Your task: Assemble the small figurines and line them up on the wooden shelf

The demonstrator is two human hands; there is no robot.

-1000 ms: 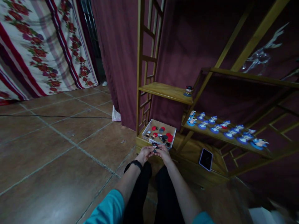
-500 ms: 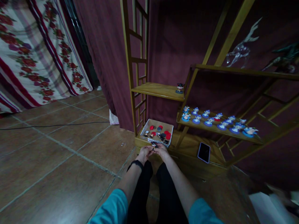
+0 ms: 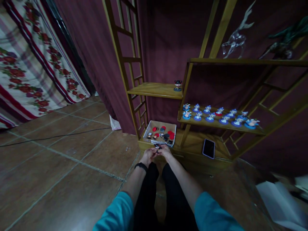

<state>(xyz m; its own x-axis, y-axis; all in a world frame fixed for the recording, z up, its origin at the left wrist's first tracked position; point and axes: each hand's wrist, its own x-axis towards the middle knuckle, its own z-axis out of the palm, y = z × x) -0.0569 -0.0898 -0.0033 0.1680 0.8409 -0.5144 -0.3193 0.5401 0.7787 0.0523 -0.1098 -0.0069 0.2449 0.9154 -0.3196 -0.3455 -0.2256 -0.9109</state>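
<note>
- While both hands meet in front of your knees, your left hand (image 3: pixel 148 155) and right hand (image 3: pixel 166 151) pinch one small dark-headed figurine (image 3: pixel 158 147) between their fingertips; both are closed on it.
- The figurine sits just at the near edge of the cardboard box (image 3: pixel 168 124), which lies at 12 o'clock from your hands on the bottom board of the wooden shelf unit (image 3: pixel 192 147).
- Judged step: fitting or checking the piece, with loose red and dark discs (image 3: pixel 170 134) waiting in the box.
- A finished dark figurine (image 3: pixel 178 85) stands on the shelf at 1 o'clock; blue figurines (image 3: pixel 211 116) line the shelf at 2 o'clock.
- A phone (image 3: pixel 208 148) lies at 3 o'clock.
- The next move calls for a steady two-handed grip; details of the join are too small to tell.
</note>
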